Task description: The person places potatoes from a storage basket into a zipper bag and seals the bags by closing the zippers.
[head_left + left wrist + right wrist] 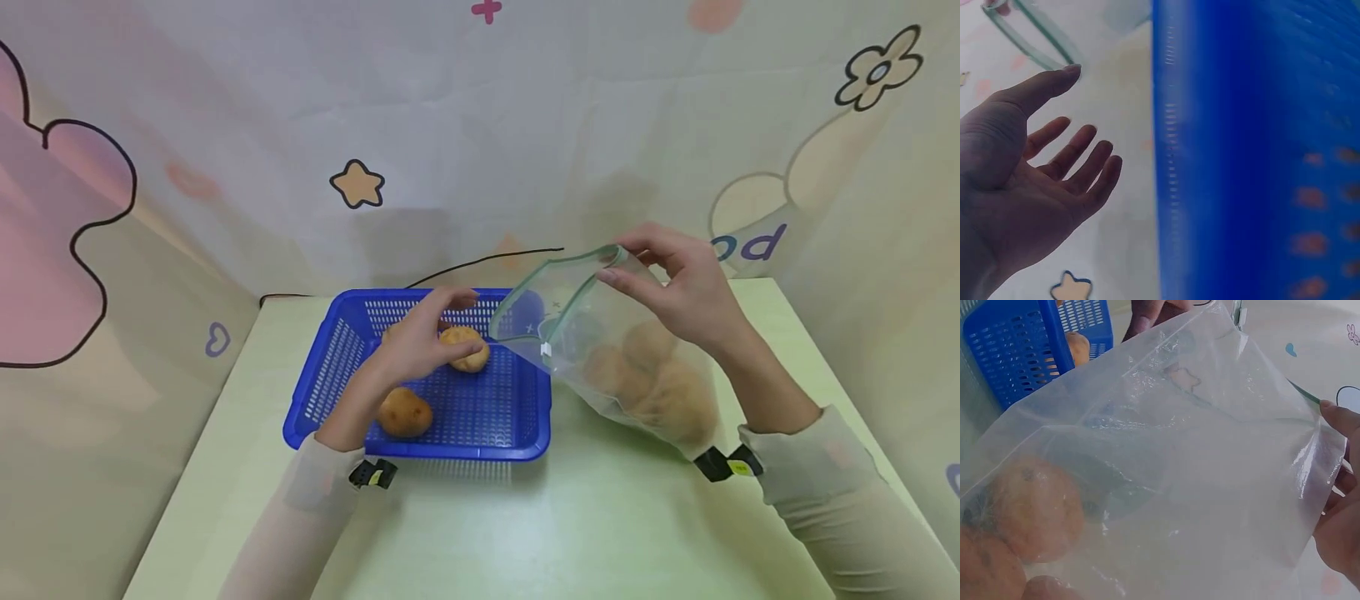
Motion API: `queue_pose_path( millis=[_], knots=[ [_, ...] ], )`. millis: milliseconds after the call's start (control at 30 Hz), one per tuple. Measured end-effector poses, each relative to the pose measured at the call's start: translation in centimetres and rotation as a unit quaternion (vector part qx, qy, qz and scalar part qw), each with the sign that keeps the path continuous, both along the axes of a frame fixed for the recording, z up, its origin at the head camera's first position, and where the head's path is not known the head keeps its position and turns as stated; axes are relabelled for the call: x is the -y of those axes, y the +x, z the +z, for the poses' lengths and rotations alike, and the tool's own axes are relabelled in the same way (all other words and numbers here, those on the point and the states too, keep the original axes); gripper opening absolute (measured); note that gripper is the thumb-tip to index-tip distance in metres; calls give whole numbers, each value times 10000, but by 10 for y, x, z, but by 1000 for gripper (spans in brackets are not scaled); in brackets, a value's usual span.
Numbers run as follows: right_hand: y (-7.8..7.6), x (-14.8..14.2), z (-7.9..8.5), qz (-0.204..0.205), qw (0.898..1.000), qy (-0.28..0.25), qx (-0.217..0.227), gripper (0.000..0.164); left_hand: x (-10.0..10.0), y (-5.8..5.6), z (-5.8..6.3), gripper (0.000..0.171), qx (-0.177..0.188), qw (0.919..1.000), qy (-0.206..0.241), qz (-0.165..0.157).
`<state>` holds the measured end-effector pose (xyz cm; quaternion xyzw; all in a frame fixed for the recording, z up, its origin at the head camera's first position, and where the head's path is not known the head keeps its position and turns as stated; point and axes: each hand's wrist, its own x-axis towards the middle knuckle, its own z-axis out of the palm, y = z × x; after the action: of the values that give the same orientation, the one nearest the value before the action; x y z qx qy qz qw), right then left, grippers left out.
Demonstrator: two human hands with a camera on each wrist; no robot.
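Above the blue plastic basket (480,452) my left hand (414,343) hovers with fingers loosely bent and thumb apart. The left wrist view shows nothing in its grasp. One potato (472,360) lies just beyond the thumb, another (406,413) near the front wall, and a third is mostly hidden behind the hand. To the right, my right hand (688,290) pinches the green-edged rim of a clear zip bag (600,387) between thumb and fingers. The bag's mouth gapes toward the basket. Several potatoes (1038,509) fill its lower part, which rests on the table.
A white slider (546,349) sits on the bag's zip edge, close to the basket's right wall. The pale green table (480,533) meets a printed cloth backdrop (480,150) behind and at both sides. A dark cord (487,261) runs along the back.
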<state>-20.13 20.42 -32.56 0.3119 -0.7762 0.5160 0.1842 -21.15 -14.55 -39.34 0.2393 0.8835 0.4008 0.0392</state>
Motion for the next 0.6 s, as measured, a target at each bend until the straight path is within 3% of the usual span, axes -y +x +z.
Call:
queue_pose_path(
  millis=[367, 600],
  knots=[
    [-2, 0, -5, 7, 9998, -171, 66, 22, 10, -16, -50, 76, 85, 9987, -339, 373],
    [-1, -1, -7, 76, 9998, -185, -4, 25, 11, -15, -66, 79, 154, 9970, -637, 414]
  ],
)
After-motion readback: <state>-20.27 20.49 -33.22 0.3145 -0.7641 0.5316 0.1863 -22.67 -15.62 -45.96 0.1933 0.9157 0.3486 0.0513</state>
